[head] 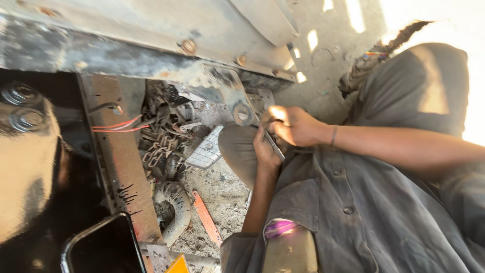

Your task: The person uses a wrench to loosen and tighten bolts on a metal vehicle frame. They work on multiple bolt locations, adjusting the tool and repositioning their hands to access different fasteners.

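My left hand (265, 151) and my right hand (295, 126) are close together, both closed around a thin flat metal tool (275, 146). A thin band circles my right wrist. Both hands are just right of a rusty metal bracket with a round hole (242, 114), which hangs from a dirty steel frame rail (126, 55). My grey buttoned shirt (353, 207) fills the lower right. A grey-clad knee (235, 149) is just below the bracket. The tool's tip is hidden between my hands.
Red wires (118, 125), a chain (156, 151), a ribbed hose (177, 202) and a grey mesh plate (204, 151) crowd the gap under the frame. An orange strip (207, 217) lies on gravel. A glossy black panel (40, 167) is on the left, a braided rope (376, 55) at upper right.
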